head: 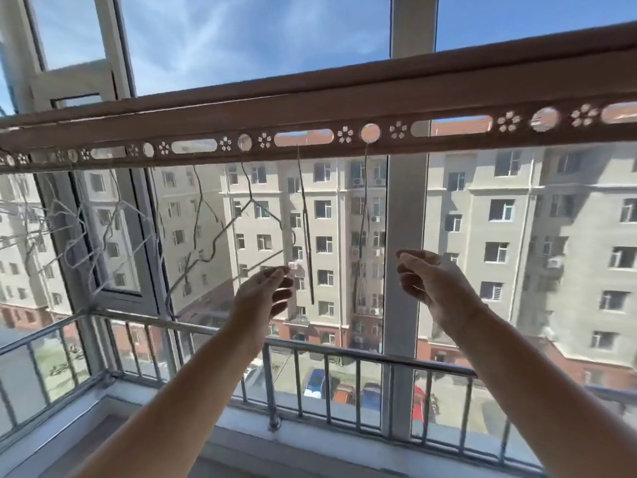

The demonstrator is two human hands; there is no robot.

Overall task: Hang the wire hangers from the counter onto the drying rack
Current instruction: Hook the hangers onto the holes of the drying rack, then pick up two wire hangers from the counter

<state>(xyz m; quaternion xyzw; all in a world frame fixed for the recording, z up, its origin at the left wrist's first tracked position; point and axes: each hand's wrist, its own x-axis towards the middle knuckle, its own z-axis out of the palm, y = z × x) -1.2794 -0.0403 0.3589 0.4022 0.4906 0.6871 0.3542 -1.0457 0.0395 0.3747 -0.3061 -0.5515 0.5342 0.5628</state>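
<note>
Above both hands, wire hangers (305,215) dangle from the drying rack rail (310,108). The left hand (265,291) curls beside one hanger's lower corner; whether it pinches the wire I cannot tell. The right hand (431,281) is loosely curled and apparently empty. The wire looks light, springy and snag-prone, so it is probably best held at the hook's neck.

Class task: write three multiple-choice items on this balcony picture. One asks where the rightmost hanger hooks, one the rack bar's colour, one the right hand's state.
1. Where does the rightmost hanger hook?
A a round hole in the rack bar
B a ceiling hook
C a door knob

2. What colour is the rack bar?
A green
B brown
C yellow

3. The right hand is:
A clenching a cloth
B gripping a bottle
C loosely curled, empty

Answers:
1 A, its wire runs up into the round hole.
2 B, the bar looks brown.
3 C, nothing shows between its fingers.
</note>
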